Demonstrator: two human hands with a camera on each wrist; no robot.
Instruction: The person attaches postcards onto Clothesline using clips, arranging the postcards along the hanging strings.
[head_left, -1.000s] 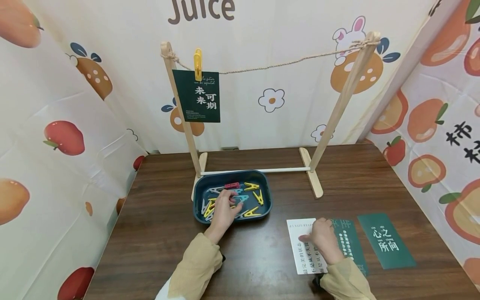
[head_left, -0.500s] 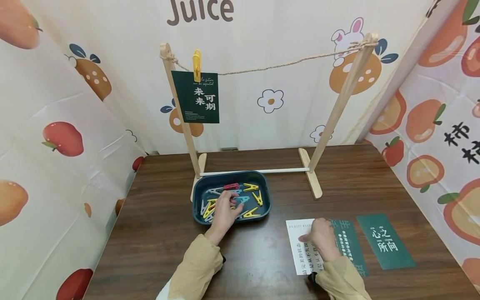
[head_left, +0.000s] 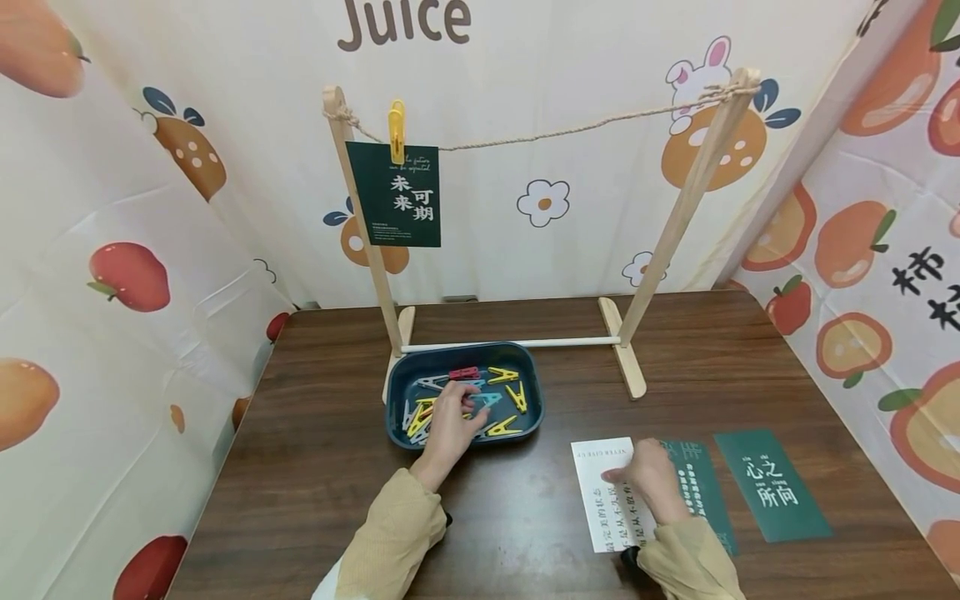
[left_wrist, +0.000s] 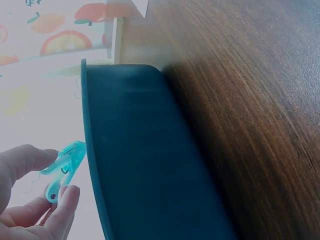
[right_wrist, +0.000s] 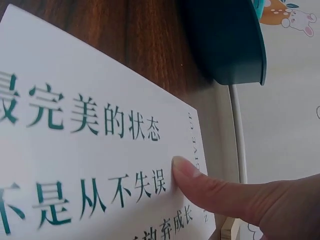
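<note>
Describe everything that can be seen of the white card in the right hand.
The white card is rectangular, looks like stiff paper, and bears dark green Chinese characters, with small "NEVER GIVE UP" lettering along its far edge. Printed side up, it is right of the dark blue tray. The right hand holds it, thumb on its face, hiding part. Whether it touches the table is unclear.

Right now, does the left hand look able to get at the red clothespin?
Probably yes: nothing visible covers the red clothespin close by, though the left hand may first need to release the turquoise clothespin it pinches.
</note>
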